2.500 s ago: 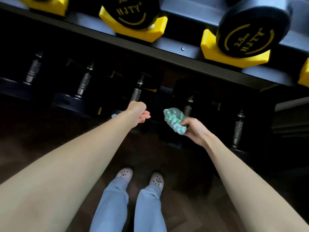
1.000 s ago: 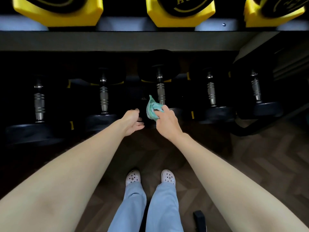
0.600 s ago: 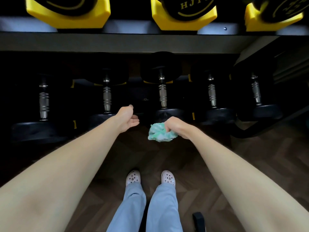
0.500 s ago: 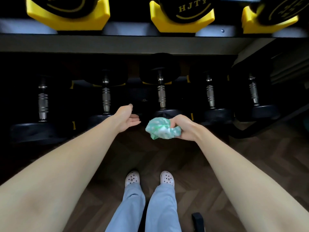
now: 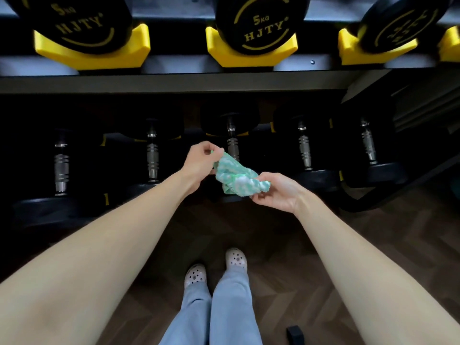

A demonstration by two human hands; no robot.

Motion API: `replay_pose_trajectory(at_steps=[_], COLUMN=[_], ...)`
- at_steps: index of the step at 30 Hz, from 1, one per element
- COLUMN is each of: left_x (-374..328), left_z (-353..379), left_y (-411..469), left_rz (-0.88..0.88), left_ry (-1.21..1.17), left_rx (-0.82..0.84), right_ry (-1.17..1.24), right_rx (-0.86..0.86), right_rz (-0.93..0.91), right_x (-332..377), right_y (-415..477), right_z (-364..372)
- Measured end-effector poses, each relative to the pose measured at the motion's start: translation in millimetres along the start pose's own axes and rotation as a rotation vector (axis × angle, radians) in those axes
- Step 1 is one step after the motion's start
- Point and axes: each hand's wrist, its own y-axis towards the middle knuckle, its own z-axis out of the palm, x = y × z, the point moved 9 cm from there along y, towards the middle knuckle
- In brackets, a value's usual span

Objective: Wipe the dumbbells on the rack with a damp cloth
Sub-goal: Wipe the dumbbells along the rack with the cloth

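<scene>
I look down past both bare forearms at a two-tier dumbbell rack [image 5: 174, 82] standing on a dark herringbone wood floor [image 5: 293, 265]. The room is dim; the lower tier sits in deep shadow under the front edge of the upper shelf.

On the upper shelf, black dumbbells [image 5: 258, 23] marked "5KG HJTY" in yellow rest in yellow cradles [image 5: 251, 56]; a third to the right is blurred and I cannot read its weight. On the lower tier, five dumbbells lie end-on toward me, their knurled steel handles [image 5: 305, 151] catching the little light there is, the black heads nearly lost in the dark.

The green-and-white cloth [image 5: 236, 178] is off the rack, held in the air in front of the middle lower dumbbell, stretched between my two hands. My left hand [image 5: 201, 160] has its fingers [image 5: 216, 151] pinched tight on the cloth's upper left corner. My right hand [image 5: 278, 192], palm turned up, has its fingers closed around the bunched right end.

Below, light blue trouser legs [image 5: 219, 312] and pale perforated clogs [image 5: 196, 276] stand on the floor. A small black object [image 5: 295, 333] lies at the bottom edge; I cannot tell what it is.
</scene>
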Motion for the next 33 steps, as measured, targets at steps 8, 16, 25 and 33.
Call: replay_pose_trajectory(at_steps=[8,16,25,33], left_x=[-73.9,-61.9,-47.5,5.8], left_z=[31.4,74.5,87.5,-9.9], left_y=[-19.3,-20.8,-5.4,33.8], left_rz=[0.539,0.569,0.349,-0.196], left_ry=[0.390,0.680,0.496,0.282], left_rx=[-0.141,0.089,0.273,-0.474], right_ry=[0.225,0.442,0.311,-0.293], right_rx=[-0.127,0.030,0.055,-0.319], right_rz=[-0.011,-0.105,-0.070,-0.272], right_x=[18.5,53.4,81.8,115.6], right_y=[16.5,18.6,31.4,76.2], right_z=[-8.2,6.7,-5.7,-55.2])
